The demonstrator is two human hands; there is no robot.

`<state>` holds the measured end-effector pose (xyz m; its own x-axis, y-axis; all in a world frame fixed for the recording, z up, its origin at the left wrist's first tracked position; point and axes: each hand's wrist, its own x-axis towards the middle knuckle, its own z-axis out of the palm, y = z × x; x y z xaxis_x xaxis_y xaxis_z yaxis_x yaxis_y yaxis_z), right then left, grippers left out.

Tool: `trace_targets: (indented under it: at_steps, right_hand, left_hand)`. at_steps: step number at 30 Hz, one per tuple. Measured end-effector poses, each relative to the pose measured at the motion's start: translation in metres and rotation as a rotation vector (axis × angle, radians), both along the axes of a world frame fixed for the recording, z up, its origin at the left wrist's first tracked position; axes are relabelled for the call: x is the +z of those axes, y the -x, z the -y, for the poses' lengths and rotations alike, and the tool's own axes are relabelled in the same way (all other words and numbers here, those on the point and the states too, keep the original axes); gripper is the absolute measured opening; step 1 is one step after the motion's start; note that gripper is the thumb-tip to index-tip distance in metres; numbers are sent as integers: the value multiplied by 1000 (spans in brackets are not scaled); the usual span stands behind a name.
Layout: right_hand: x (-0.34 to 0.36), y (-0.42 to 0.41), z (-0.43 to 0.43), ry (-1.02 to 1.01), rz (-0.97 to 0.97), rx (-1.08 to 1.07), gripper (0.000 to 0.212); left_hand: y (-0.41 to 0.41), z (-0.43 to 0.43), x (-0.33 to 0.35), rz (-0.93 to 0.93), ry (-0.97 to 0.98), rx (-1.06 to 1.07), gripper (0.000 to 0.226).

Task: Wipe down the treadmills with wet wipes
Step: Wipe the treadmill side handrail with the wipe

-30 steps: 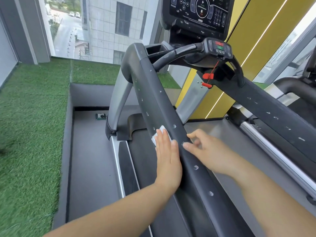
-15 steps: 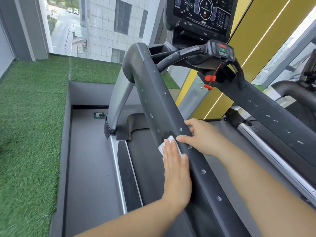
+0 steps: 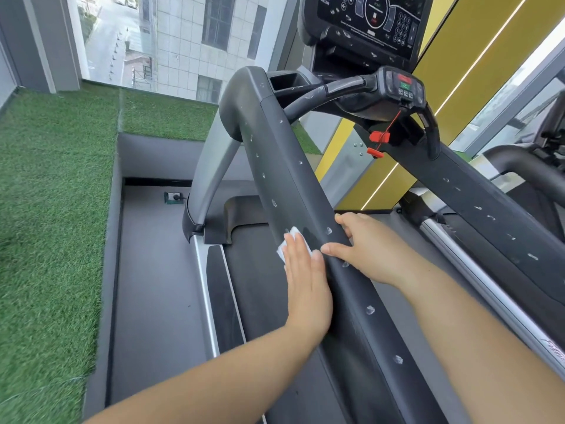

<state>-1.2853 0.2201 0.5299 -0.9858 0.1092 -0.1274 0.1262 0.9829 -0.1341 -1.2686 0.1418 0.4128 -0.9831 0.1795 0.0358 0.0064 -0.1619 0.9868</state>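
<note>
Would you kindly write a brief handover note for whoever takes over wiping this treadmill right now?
Left hand: flat, fingers straight, pressing the wet wipe against the outer side of the left handrail, about midway along.
Right hand: holds the same rail just beside it, thumb on top.
Done: hard to tell; white spots show on this rail above and below the hands.
Left: the remainder of this rail, the spotted right handrail, and likely the console.

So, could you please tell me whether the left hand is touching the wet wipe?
Touching. The head view shows the left hand lying flat over the wet wipe, pressing it against the handrail; only its upper edge peeks out.
</note>
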Motion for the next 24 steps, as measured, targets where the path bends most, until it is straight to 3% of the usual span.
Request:
trace_targets:
  at_steps: [7,12,17,24]
  right_hand:
    - [2,0,2,-16,23,1,70]
    - [2,-1,1,-21,23,4,71]
    - [3,-2,2,-2,38,-5,71]
    - [3,-1,2,2,53,-21,71]
  left_hand:
    - [-36,3,-9,44,-58,-67,49]
    - [4,3,-6,150,-109,-26,52]
    - [-26,4,-14,148,-143,-60,52]
    - [11,7,-5,315,-183,-39,62]
